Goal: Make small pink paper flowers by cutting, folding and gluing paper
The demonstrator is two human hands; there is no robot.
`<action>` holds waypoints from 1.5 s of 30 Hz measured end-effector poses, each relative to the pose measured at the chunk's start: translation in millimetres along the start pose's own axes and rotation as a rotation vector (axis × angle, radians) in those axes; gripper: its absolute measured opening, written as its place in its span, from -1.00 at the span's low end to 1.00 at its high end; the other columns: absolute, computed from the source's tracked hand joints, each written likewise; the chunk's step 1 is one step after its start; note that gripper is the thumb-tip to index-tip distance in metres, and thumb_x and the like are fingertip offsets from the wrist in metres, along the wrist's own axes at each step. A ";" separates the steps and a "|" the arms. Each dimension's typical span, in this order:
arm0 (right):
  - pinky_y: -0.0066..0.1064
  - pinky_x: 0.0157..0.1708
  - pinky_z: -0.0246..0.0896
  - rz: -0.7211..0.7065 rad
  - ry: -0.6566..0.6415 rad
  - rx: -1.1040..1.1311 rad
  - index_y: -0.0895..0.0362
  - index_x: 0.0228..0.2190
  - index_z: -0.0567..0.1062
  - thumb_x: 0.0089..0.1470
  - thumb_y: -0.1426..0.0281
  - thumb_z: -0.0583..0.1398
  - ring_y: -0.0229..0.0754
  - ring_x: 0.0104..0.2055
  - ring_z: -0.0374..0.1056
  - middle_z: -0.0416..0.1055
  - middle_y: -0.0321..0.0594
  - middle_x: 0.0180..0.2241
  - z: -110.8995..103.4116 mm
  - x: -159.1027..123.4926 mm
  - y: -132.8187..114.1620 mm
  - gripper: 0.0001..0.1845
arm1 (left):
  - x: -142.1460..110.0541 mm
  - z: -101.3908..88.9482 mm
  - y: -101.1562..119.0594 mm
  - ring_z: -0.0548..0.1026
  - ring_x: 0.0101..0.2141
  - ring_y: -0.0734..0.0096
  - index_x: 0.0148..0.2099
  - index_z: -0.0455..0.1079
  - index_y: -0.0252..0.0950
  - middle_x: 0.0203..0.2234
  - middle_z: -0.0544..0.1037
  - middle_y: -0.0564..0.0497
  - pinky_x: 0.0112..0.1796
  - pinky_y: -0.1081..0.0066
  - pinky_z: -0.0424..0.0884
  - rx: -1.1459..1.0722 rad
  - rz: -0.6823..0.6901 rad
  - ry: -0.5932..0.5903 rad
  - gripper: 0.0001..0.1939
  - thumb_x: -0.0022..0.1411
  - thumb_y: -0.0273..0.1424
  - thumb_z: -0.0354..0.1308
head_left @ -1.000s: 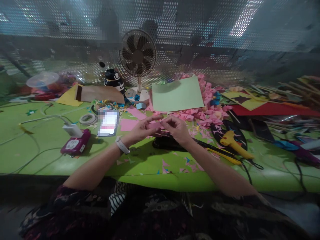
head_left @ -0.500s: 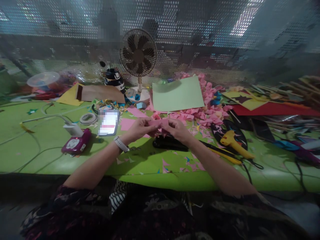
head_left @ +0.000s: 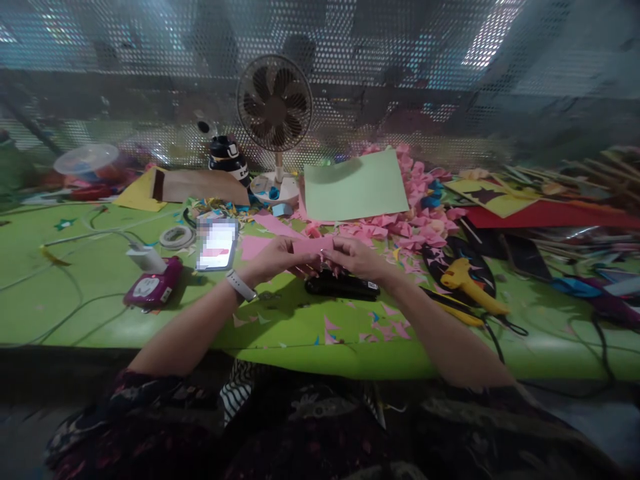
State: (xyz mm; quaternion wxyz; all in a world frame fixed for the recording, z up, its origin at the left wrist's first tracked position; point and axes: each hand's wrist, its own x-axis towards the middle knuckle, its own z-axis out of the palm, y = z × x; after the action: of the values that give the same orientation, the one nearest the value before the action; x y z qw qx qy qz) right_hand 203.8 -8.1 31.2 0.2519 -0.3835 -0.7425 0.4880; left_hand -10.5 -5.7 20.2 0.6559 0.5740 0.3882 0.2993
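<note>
Your left hand [head_left: 273,261] and right hand [head_left: 356,259] had the pink paper [head_left: 313,246], each grip pinched closed on an end! Black tool [head_left: 343,287] lay at the paper's five o'clock, pink pile [head_left: 433,228] at two.

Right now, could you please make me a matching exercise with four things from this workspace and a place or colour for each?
1. pink strip
2. glue gun
3. fan
4. tape roll

A. upright beside the black bottle
B. lying left of the lit phone
C. between the left hand and the right hand
D. yellow

Pairs: 1-C, 2-D, 3-A, 4-B
</note>
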 end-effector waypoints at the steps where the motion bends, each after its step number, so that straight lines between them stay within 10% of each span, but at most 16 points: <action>1: -0.47 -0.52 0.27 -0.002 -0.004 0.007 0.13 -0.37 0.37 0.17 0.19 0.20 -0.36 -0.55 0.26 0.33 -0.37 -0.51 0.1 0.1 -0.1 -0.74 | 0.6 -0.7 -1.0 0.61 -0.48 0.45 -0.22 0.56 -0.43 -0.39 0.67 -0.16 -0.47 0.55 0.51 0.002 0.000 -0.003 -0.63 -0.01 -0.27 0.45; 18: -0.50 -0.55 0.34 0.097 0.024 0.416 0.23 -0.44 0.57 -0.26 0.29 0.48 -0.27 -0.55 0.46 0.56 -0.23 -0.54 2.5 0.2 3.4 -0.65 | 3.6 -8.9 -9.8 0.61 -0.48 0.43 -0.29 0.53 -0.41 -0.44 0.65 -0.13 -0.40 0.48 0.56 0.013 0.046 -0.104 -0.63 0.02 -0.17 0.42; 29: -0.54 -0.58 0.31 0.085 0.216 0.394 0.22 -0.54 0.54 -0.18 0.27 0.38 -0.32 -0.62 0.41 0.51 -0.23 -0.62 -30.7 -1.4 9.5 -0.74 | 3.1 -20.5 -1.7 0.57 -0.55 0.47 -0.35 0.54 -0.42 -0.50 0.64 -0.13 -0.47 0.53 0.52 -0.039 0.099 -0.019 -0.68 0.01 -0.23 0.42; 45: -0.53 -0.55 0.32 0.060 0.142 0.289 0.19 -0.55 0.46 -0.12 0.24 0.43 -0.38 -0.61 0.35 0.46 -0.34 -0.62 -3.8 -4.2 -3.6 -0.67 | 6.4 -23.1 -9.3 0.64 -0.44 0.36 -0.30 0.57 -0.41 -0.39 0.67 -0.20 -0.42 0.49 0.56 0.063 0.067 -0.084 -0.64 0.04 -0.17 0.40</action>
State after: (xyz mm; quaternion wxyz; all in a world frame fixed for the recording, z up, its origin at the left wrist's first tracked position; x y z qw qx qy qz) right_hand 207.9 -10.3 36.0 0.3418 -0.3987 -0.6331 0.5687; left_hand -27.4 10.2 9.1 0.6429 0.6191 0.3499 0.2846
